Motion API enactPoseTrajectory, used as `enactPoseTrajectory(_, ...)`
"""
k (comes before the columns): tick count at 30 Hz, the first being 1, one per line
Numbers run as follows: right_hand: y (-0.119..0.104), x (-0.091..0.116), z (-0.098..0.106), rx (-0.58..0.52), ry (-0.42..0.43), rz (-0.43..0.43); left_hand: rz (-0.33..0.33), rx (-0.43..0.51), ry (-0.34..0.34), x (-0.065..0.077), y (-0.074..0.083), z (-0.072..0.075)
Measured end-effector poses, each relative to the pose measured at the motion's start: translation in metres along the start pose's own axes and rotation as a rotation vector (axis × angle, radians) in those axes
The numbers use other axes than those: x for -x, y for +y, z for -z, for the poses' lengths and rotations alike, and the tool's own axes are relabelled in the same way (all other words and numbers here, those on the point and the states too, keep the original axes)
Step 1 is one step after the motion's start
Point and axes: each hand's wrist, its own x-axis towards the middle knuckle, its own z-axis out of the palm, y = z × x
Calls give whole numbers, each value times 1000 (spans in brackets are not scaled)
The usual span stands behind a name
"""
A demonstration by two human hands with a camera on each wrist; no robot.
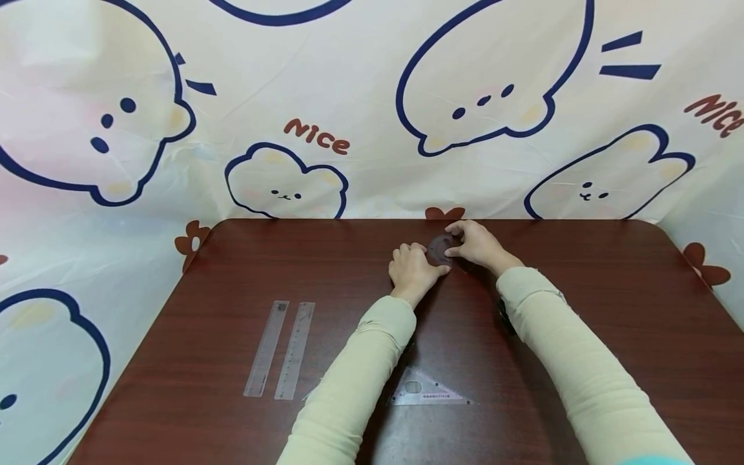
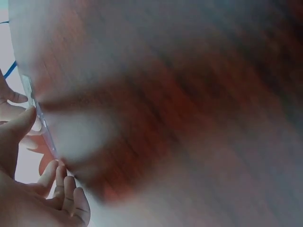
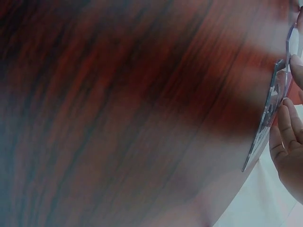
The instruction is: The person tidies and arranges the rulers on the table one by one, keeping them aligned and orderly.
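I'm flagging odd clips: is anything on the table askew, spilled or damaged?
Nothing stands out. The rulers lie side by side, the triangle lies flat, and no spill shows. The protractor at the right hand shows too small to check for damage.

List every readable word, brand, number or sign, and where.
"Nice": wall covering, left of centre
"Nice": wall covering, right edge
Set square: printed, too small to read
Left ruler, right ruler: markings too small
Protractor: nothing legible

Dark plastic piece (image 1: 438, 247) partly hidden; left sleeve (image 1: 349, 378) cut off.
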Motion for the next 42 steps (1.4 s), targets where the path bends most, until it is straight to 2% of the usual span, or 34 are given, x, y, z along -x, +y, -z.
enactPoseTrajectory(6,-2,0,-3,-11,-14,1,-13,-3,-13,-2,0,-3)
enactPoseTrajectory(13,-4,-3,-2,6,-19,7,-22,-15,43,-2,4,-2)
enactPoseTrajectory(18,-6,-5,-2,10,-34,-2,-13,-39,42,-3,5,-2)
enactPoseTrajectory(23,-5,-8,-4,-36,-40,-9,1,-66,24,-8,3,-5)
enactPoseTrajectory(32,-7,-9,-6,-144,-52,-63,1,-54,-3,-10,1,-5)
enactPoseTrajectory(42,-9,-9,0,-149,2,-27,-21,-34,-26,-7,-1,0)
